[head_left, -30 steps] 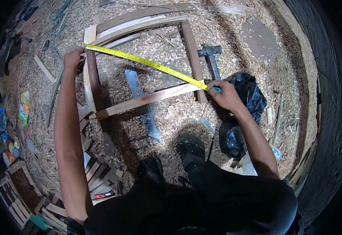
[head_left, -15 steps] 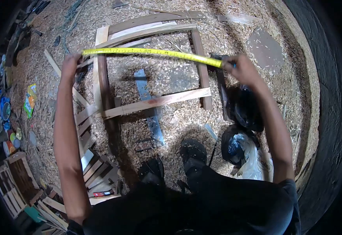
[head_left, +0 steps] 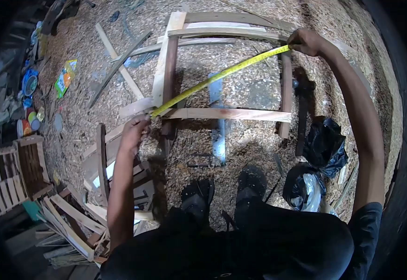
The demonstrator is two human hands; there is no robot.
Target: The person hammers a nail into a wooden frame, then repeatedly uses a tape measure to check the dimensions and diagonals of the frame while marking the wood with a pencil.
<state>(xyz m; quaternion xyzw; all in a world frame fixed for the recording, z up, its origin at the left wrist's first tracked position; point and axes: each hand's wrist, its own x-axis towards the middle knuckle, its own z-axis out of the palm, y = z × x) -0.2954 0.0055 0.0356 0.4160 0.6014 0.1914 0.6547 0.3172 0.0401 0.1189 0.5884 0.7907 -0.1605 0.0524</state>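
A yellow measuring tape (head_left: 220, 74) runs diagonally across a wooden frame. My left hand (head_left: 136, 133) is closed on the tape's lower end, near the frame's near-left corner. At the far-right corner, my right hand (head_left: 307, 43) grips the other end with curled fingers; whether a tape case is inside it is hidden. The frame lies on the shavings, with a pale near slat (head_left: 231, 114), a pale left slat (head_left: 167, 60), a dark right piece (head_left: 286, 88) and a far slat (head_left: 231, 31). Under the near slat passes a bluish metal strip (head_left: 218, 140).
Black plastic bags (head_left: 324, 144) lie at the right near a hammer (head_left: 303, 112). Loose wood offcuts (head_left: 77, 212) and a slatted crate (head_left: 30, 163) stand at lower left. A yellow-green packet (head_left: 65, 78) rests on the shavings. A dark wall edge runs along the right.
The tape has swung from nearly level across the far part of the frame to a diagonal. My left hand came nearer to me; my right hand moved farther away. The view shifted too.
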